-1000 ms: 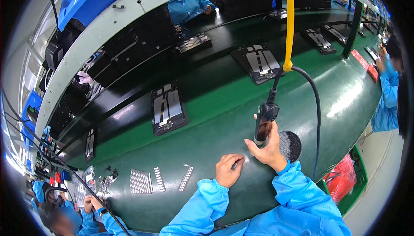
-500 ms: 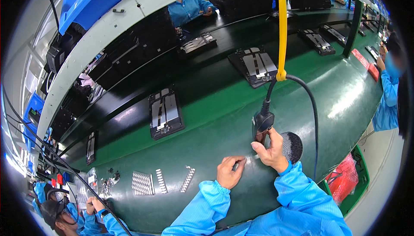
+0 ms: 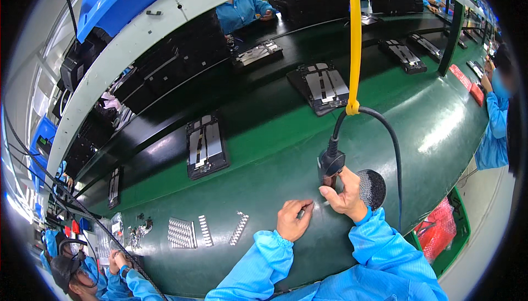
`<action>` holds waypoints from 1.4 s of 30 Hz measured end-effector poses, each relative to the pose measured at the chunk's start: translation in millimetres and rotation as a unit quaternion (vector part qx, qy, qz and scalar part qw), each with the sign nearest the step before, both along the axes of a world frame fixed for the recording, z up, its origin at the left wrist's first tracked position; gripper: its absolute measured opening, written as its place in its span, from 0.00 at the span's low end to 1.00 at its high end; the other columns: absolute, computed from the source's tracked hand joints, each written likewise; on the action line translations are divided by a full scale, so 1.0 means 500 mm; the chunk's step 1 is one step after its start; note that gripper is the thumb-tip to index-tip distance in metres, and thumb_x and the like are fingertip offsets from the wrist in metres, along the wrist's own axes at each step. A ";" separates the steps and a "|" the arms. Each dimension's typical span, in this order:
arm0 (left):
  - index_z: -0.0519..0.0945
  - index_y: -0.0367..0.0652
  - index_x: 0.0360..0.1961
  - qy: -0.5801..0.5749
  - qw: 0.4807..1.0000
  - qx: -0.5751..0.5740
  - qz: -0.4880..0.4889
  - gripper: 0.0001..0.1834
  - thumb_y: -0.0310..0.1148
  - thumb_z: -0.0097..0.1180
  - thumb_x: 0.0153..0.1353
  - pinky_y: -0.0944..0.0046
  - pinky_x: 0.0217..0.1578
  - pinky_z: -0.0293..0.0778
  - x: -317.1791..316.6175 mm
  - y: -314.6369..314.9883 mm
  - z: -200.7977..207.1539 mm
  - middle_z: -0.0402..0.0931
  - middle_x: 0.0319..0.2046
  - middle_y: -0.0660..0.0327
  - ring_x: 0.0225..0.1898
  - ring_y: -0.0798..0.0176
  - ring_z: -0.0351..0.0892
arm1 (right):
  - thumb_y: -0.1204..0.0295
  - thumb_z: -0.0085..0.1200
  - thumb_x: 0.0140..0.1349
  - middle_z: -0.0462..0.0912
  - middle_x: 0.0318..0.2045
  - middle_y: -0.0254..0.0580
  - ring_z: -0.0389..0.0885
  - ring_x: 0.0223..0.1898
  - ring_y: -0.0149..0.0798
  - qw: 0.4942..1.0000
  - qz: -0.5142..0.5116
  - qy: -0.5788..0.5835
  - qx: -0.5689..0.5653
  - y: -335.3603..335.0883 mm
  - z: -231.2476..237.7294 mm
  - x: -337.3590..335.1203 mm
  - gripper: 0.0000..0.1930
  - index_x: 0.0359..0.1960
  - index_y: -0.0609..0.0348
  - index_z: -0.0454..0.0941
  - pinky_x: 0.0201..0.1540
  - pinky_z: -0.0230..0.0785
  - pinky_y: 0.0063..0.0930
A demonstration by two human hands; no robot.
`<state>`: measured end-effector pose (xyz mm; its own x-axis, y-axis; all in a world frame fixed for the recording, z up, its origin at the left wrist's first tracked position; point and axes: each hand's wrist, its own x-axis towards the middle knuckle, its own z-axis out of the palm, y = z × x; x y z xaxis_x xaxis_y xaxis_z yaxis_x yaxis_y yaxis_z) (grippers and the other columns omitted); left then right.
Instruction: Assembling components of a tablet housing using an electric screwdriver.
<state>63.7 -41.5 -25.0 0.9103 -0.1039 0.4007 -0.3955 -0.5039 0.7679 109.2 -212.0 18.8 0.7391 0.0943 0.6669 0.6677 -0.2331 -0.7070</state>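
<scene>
Glossy dark-green bench [image 3: 264, 188] under both hands. I see the right hand [image 3: 345, 193] gripping a black corded handheld tool [image 3: 332, 163], lower end partly hidden by fingers; yellow strap [image 3: 355, 42] and looped black cable [image 3: 394, 144] above that hand. Round grey-black mesh pad [image 3: 373, 189] just right of it. Left hand [image 3: 293, 221] curled, thumb and fingertips pressed together, near the right; I can't tell if anything's pinched. White-dotted narrow strip [image 3: 238, 228] left of it, black tablet-like device with silver panels [image 3: 206, 147] farther forward-left.
</scene>
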 end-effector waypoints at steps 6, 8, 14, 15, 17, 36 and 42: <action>0.81 0.38 0.30 -0.018 1.000 -0.004 -0.003 0.06 0.24 0.62 0.48 0.62 0.34 0.73 0.001 -0.001 -0.007 0.80 0.28 0.54 0.31 0.54 0.80 | 0.64 0.66 0.46 0.77 0.31 0.47 0.77 0.29 0.43 1.000 -0.016 -0.005 -0.009 0.012 -0.019 0.011 0.23 0.41 0.67 0.74 0.32 0.70 0.30; 0.81 0.38 0.30 -0.022 1.000 -0.003 -0.007 0.06 0.24 0.62 0.48 0.62 0.34 0.74 0.003 -0.002 -0.002 0.80 0.28 0.54 0.31 0.54 0.80 | 0.64 0.67 0.45 0.76 0.26 0.43 0.75 0.25 0.41 0.999 -0.027 -0.004 -0.020 0.013 -0.022 0.008 0.23 0.39 0.66 0.74 0.27 0.68 0.29; 0.81 0.39 0.31 -0.010 1.000 -0.019 -0.001 0.07 0.24 0.62 0.48 0.61 0.35 0.73 -0.009 -0.001 -0.002 0.80 0.27 0.55 0.30 0.54 0.79 | 0.62 0.67 0.45 0.71 0.19 0.38 0.70 0.18 0.36 0.999 0.000 0.049 -0.013 0.008 -0.030 -0.002 0.22 0.36 0.64 0.74 0.21 0.62 0.27; 0.81 0.39 0.31 -0.001 0.999 -0.032 0.005 0.07 0.24 0.62 0.49 0.60 0.36 0.72 -0.011 -0.002 -0.005 0.80 0.26 0.56 0.28 0.55 0.79 | 0.61 0.65 0.48 0.73 0.21 0.39 0.72 0.21 0.35 0.998 0.023 0.059 -0.026 0.003 -0.029 -0.005 0.23 0.38 0.65 0.74 0.23 0.65 0.27; 0.81 0.39 0.31 -0.014 1.000 -0.024 -0.009 0.07 0.24 0.62 0.48 0.61 0.36 0.72 -0.007 -0.004 -0.013 0.80 0.26 0.56 0.28 0.55 0.79 | 0.59 0.62 0.51 0.76 0.22 0.40 0.75 0.23 0.35 0.996 0.041 0.071 -0.042 -0.003 -0.031 -0.008 0.23 0.41 0.66 0.74 0.26 0.67 0.27; 0.82 0.41 0.32 -0.033 0.999 0.015 0.015 0.08 0.24 0.60 0.48 0.59 0.37 0.73 -0.010 0.038 -0.014 0.80 0.27 0.57 0.31 0.54 0.79 | 0.64 0.53 0.56 0.79 0.32 0.52 0.80 0.32 0.44 0.999 -0.012 0.028 -0.010 0.028 -0.051 0.010 0.22 0.45 0.72 0.72 0.35 0.71 0.34; 0.79 0.42 0.36 -0.062 0.995 -0.027 -0.070 0.08 0.29 0.55 0.54 0.53 0.41 0.69 0.001 0.013 -0.080 0.78 0.30 0.57 0.36 0.52 0.76 | 0.41 0.44 0.59 0.69 0.57 0.54 0.75 0.48 0.43 0.975 -0.007 0.120 0.188 0.017 -0.061 -0.004 0.41 0.58 0.71 0.60 0.51 0.67 0.35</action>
<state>64.1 -34.8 -65.2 0.8316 -0.2016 0.5174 -0.5524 -0.3959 0.7335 107.3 -203.7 -11.6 0.8777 -0.1347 0.4599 0.4710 0.0654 -0.8797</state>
